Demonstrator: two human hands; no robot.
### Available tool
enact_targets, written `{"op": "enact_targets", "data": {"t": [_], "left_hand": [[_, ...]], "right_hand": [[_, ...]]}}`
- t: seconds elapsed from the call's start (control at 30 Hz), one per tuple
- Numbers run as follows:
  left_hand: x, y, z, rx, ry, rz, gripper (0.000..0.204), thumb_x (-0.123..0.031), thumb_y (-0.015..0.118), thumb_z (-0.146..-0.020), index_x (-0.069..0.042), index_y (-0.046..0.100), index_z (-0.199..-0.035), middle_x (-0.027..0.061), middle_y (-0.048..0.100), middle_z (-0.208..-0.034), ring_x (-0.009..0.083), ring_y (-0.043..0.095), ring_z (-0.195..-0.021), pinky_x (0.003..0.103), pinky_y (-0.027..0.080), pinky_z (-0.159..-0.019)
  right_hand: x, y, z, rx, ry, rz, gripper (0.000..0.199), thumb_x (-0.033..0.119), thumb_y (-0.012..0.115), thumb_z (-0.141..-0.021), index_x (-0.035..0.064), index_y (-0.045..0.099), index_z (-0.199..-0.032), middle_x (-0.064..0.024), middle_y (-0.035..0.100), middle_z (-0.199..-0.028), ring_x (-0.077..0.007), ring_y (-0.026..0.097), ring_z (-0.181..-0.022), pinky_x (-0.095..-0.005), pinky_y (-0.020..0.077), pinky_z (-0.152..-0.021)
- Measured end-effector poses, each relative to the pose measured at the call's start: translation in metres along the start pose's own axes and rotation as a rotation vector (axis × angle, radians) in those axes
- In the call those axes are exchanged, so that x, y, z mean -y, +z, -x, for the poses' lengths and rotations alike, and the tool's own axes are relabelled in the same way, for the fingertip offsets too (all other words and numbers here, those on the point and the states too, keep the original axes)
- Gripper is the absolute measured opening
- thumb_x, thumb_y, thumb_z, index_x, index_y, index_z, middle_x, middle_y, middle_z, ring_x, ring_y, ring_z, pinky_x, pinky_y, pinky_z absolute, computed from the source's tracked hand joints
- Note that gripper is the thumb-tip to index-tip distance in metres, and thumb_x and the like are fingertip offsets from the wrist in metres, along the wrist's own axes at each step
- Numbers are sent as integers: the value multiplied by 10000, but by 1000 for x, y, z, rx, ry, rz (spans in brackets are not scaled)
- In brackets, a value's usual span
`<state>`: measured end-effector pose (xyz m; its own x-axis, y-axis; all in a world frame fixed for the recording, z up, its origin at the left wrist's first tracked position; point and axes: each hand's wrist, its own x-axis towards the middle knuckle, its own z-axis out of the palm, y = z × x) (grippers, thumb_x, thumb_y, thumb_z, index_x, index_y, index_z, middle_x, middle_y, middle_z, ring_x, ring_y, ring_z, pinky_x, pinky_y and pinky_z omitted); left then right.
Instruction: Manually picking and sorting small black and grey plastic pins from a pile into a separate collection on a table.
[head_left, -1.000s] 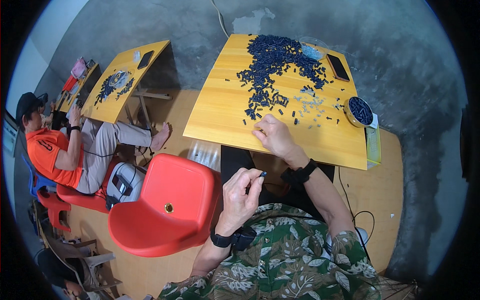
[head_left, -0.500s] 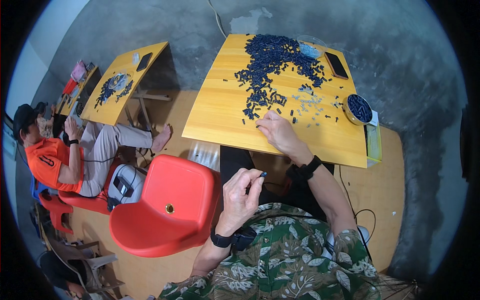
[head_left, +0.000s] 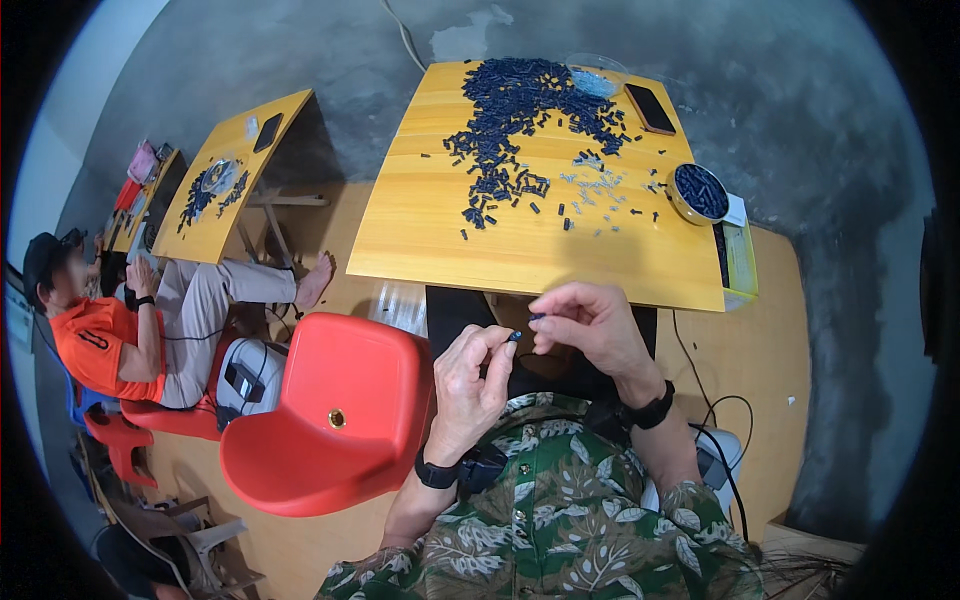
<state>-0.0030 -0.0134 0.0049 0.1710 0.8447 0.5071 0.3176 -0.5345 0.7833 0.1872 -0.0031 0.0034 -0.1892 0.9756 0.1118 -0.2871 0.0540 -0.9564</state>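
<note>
My left hand (head_left: 468, 385) is closed in a pinch on a small dark cylindrical piece (head_left: 515, 336) with a bluish end, held in front of my chest. Close beside it, my right hand (head_left: 596, 336) pinches another small dark piece (head_left: 537, 317) between thumb and fingers. The two pieces are near each other, with a small gap between them. Both hands are off the near edge of the yellow wooden table (head_left: 420, 240). A large pile of black cylindrical pieces (head_left: 520, 95) covers its far part, with small clear pieces (head_left: 598, 187) scattered to the right.
A bowl of black pieces (head_left: 700, 191) stands at the table's right edge. Farther back are a clear dish (head_left: 597, 80) and a phone (head_left: 650, 108). A red chair (head_left: 330, 420) is at my left. Beyond it, a person in orange (head_left: 110, 340) sits by another table (head_left: 230, 170).
My right hand has come back from the tabletop toward my left hand, bringing a small dark piece. My left hand has stayed nearly in place, still pinching its piece.
</note>
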Motion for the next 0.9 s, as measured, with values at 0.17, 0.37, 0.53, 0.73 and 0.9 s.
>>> {"op": "enact_targets", "data": {"t": [0.17,0.37,0.53,0.73,0.9], "left_hand": [[-9,3,0,32,10,-14,91,27,653,-868,6,637,-955,92,609,-759,190,572,-645,294,456,-583],[-14,5,-1,44,57,-37,106,27,663,-862,0,639,-963,94,608,-756,196,567,-638,301,451,-575],[-18,5,-3,43,83,-47,97,47,652,-844,4,616,-923,105,575,-711,236,561,-598,346,443,-540],[-17,3,-1,58,56,-45,98,27,668,-856,5,641,-948,94,609,-753,197,573,-627,301,450,-564],[-17,3,-2,68,46,-38,92,29,661,-859,4,642,-946,95,611,-754,198,580,-626,304,456,-563]], "right_hand": [[-1,4,19,-27,3,-44,164,22,672,-911,-12,690,-1070,-71,720,-850,-109,693,-730,-221,568,-682],[-2,6,23,-42,-111,-45,160,35,665,-918,-9,690,-1070,-55,717,-845,-104,693,-760,-209,552,-667],[-6,2,24,-49,-149,-14,127,42,663,-919,11,686,-1040,-50,713,-843,-95,689,-749,-203,531,-606],[-1,6,25,-82,-160,26,117,31,662,-917,6,684,-1030,-52,708,-835,-90,689,-748,-201,529,-596],[-2,10,26,-86,-163,-17,137,15,656,-921,-7,681,-1054,-56,708,-852,-102,693,-749,-210,558,-642]]}}
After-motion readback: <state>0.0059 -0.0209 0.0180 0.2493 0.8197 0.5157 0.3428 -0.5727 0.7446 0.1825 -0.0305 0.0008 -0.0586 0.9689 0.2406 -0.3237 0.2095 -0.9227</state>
